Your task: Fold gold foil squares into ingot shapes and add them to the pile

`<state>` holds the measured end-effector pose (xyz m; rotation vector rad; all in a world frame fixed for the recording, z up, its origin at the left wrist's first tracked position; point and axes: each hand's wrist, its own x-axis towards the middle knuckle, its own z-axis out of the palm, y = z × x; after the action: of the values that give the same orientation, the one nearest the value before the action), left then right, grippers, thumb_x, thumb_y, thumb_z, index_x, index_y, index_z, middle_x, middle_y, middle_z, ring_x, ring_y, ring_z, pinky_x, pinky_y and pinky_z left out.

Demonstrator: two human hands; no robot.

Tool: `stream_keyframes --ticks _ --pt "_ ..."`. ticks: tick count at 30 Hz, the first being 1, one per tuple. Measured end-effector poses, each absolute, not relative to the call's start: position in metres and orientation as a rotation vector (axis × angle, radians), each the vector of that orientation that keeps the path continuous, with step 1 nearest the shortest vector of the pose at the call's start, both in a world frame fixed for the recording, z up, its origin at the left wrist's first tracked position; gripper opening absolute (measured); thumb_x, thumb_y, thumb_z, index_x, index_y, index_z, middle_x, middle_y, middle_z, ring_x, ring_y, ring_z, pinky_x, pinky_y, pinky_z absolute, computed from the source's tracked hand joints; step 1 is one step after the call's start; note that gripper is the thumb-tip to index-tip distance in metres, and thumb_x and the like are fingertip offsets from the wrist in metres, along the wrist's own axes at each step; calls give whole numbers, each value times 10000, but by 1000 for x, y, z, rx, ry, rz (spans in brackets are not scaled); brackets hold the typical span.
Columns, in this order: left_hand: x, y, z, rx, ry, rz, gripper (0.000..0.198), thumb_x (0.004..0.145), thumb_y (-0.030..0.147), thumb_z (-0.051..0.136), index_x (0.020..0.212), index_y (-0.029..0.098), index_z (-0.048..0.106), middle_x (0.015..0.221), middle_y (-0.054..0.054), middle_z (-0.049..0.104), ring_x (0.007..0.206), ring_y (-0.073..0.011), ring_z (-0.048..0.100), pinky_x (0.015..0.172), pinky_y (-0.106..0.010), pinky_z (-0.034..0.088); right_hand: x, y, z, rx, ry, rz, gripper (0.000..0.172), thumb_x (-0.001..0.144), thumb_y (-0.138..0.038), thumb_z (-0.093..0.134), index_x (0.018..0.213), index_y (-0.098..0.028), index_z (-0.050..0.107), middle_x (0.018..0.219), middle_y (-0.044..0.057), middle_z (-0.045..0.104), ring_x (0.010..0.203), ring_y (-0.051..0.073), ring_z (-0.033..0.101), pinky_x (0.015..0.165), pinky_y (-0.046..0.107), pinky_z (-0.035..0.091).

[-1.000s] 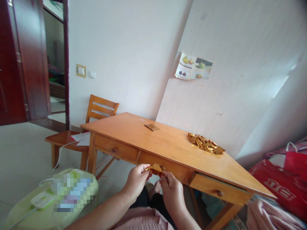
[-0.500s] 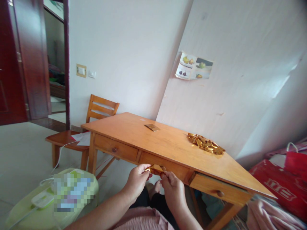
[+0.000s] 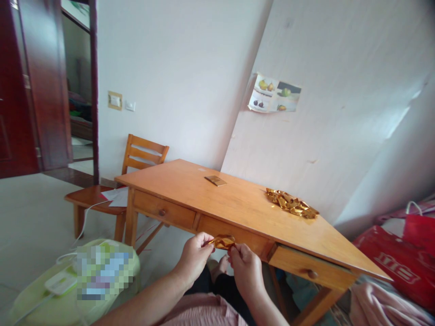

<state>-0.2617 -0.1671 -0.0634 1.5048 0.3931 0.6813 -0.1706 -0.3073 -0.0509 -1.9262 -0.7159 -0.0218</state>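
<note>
Between my two hands, just off the front edge of the wooden table (image 3: 190,190), is a small piece of shiny gold foil paper (image 3: 224,242), partly folded. My left hand (image 3: 195,253) pinches its left end with thumb and fingers. The right end is pinched by my right hand (image 3: 245,262). Toward the table's right side lies a heap of folded gold foil pieces (image 3: 292,203). Farther back rests a flat stack of gold foil sheets (image 3: 215,181).
A wooden chair (image 3: 97,199) with papers stands left of the table. Nearer me on the left is a pale green stool (image 3: 41,303) bearing a white power strip (image 3: 61,281) and cables. A red bag (image 3: 390,258) and pink cloth (image 3: 380,303) are at right.
The gold foil piece between my hands has changed shape slightly and shows a different face. Both hands stay in nearly the same place, still pinching its ends.
</note>
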Motion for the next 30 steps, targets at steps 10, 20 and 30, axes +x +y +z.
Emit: stream_keyframes --ticks 10,20,30 --pt "-258 -162 -64 1615 441 712 217 808 336 565 841 149 669 753 -41 673 718 -180 612 661 -263 440 -170 -308 -46 -1943 -756 -18 369 885 -483 497 684 -205 632 590 22 660 565 186 600 535 247 379" --pt "-258 -152 -63 1940 470 710 263 876 354 483 777 171 643 671 -23 656 660 -173 597 623 -257 393 -171 -310 -48 -2006 -822 -99 422 924 -469 460 608 -216 576 558 20 635 539 178 577 530 255 348" --pt "-266 -144 -49 2142 455 638 198 859 248 520 739 181 661 724 -37 706 709 -182 624 645 -262 360 -167 -316 -35 -2083 -901 -108 297 921 -418 502 863 -225 720 741 33 710 704 205 655 645 269 425"
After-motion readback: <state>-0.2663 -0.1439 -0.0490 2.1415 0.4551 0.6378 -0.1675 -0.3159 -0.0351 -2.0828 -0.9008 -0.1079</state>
